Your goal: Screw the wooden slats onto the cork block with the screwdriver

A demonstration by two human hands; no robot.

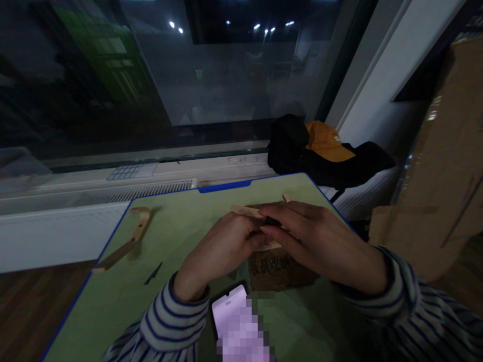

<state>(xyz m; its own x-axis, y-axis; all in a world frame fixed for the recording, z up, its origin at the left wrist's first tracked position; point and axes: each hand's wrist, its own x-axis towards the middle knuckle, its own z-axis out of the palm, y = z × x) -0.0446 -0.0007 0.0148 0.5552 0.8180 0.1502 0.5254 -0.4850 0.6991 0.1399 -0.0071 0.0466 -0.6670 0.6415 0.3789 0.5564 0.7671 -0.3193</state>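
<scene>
Both my hands meet over a piece of brown cardboard (pixel 281 274) printed with dark characters. My left hand (pixel 221 244) is closed, its fingers curled against a pale wooden piece (pixel 245 209) that lies on the cardboard. My right hand (pixel 319 236) is closed too. Between its thumb and forefinger shows a small black object (pixel 271 221), whose kind I cannot make out. The fingers hide most of the wooden piece. Beyond the right knuckles a small wooden end (pixel 287 197) sticks up.
On the green, blue-edged table (pixel 188 216) lie a curved wooden part with holes (pixel 139 231) and a thin dark pointed item (pixel 153 274). A lit phone (pixel 234 311) rests nearest me. Behind are a radiator (pixel 151 191), black bag (pixel 287 146) and orange cap (pixel 328 141). Cardboard (pixel 433 166) stands right.
</scene>
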